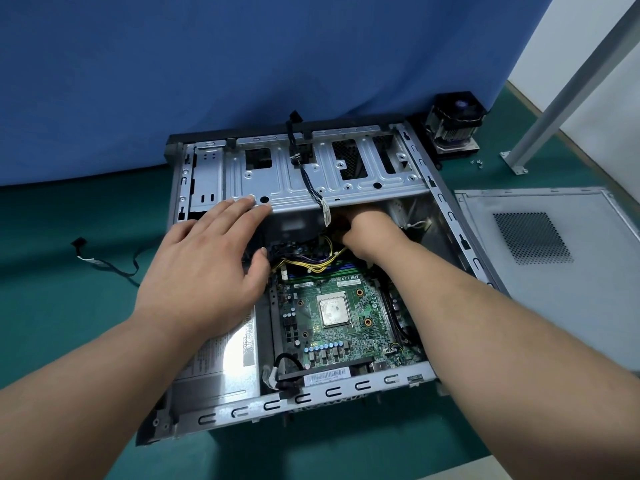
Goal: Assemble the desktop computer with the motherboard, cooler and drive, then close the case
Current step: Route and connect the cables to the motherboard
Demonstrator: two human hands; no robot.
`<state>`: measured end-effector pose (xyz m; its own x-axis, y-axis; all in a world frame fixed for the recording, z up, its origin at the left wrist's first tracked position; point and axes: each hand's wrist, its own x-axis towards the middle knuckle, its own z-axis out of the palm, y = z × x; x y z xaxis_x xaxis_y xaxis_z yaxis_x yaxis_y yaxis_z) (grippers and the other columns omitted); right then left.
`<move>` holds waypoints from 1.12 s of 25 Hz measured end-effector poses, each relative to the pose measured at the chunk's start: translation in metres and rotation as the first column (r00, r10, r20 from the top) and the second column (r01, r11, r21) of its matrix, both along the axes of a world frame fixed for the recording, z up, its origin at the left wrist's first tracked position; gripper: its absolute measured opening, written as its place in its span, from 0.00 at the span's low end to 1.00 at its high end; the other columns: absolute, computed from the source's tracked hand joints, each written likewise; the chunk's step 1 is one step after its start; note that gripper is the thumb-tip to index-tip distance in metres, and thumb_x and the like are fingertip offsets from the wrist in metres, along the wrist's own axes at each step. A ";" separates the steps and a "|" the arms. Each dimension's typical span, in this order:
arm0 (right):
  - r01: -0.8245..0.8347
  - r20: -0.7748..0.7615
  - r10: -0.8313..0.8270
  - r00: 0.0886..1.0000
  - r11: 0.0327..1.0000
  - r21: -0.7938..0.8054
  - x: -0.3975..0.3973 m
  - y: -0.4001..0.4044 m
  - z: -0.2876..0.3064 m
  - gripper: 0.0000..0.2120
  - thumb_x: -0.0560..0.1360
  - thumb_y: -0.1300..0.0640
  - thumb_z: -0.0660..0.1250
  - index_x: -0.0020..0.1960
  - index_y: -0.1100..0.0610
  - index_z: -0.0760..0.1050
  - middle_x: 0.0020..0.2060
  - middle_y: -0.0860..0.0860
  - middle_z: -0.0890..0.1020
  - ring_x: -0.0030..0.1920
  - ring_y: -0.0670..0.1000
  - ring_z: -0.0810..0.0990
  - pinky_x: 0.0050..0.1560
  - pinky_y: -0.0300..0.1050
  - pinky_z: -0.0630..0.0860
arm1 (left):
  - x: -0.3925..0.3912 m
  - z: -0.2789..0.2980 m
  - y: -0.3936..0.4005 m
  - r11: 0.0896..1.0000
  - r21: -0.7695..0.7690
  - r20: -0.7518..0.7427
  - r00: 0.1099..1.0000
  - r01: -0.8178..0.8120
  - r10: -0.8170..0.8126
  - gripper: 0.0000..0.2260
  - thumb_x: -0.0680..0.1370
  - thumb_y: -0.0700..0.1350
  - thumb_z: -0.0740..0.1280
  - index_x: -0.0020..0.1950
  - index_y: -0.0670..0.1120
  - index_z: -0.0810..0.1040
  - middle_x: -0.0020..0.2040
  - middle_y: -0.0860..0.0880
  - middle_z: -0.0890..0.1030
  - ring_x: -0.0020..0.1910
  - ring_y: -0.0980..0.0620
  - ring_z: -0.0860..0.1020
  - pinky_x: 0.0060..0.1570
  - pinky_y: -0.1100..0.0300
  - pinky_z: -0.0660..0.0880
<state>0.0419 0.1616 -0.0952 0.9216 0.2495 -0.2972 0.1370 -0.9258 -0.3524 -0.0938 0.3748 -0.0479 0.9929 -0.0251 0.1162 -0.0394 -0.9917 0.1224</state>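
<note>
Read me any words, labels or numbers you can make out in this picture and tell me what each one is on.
"A75M", seen upside down: white print on the motherboard, near its far edge.
Barcode sticker at the motherboard's near edge: digits too small to read.
Label on the power supply: blurred by glare, unreadable.
Sticker on the cooler fan: unreadable.

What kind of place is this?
Probably a computer repair or training bench: an open computer case lies on a green-covered table, its side panel and a cooler set aside.
</note>
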 end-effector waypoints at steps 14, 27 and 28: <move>0.039 -0.037 -0.043 0.998 0.993 -0.108 -0.003 0.014 0.005 0.17 0.78 0.64 0.64 0.33 0.52 0.66 0.32 0.51 0.70 0.40 0.58 0.73 0.45 0.45 0.71 | 0.002 -0.004 0.001 1.000 0.013 0.013 1.000 0.004 -0.004 0.28 0.79 0.60 0.49 0.80 0.60 0.61 0.79 0.59 0.65 0.79 0.58 0.59 0.73 0.48 0.62; -0.419 0.324 0.539 0.777 0.828 -0.372 -0.046 -0.080 0.070 0.17 0.80 0.41 0.57 0.57 0.47 0.81 0.49 0.46 0.81 0.54 0.51 0.79 0.58 0.52 0.75 | -0.001 -0.002 0.000 1.000 -0.013 -0.002 1.000 0.011 -0.011 0.28 0.79 0.58 0.50 0.80 0.58 0.61 0.80 0.57 0.64 0.80 0.57 0.59 0.73 0.49 0.61; -0.420 0.311 0.561 0.767 0.806 -0.416 -0.045 -0.089 0.075 0.18 0.80 0.39 0.57 0.55 0.46 0.81 0.47 0.44 0.81 0.52 0.50 0.78 0.59 0.52 0.72 | -0.001 -0.002 0.000 1.000 -0.016 -0.007 1.000 0.010 -0.010 0.28 0.79 0.58 0.50 0.80 0.58 0.61 0.80 0.57 0.64 0.80 0.57 0.59 0.73 0.49 0.61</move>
<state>-0.0026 0.0722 -0.0205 0.7464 0.6618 -0.0707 0.6648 -0.7362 0.1269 -0.0945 0.3748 -0.0494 0.9935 -0.0330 0.1094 -0.0481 -0.9891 0.1388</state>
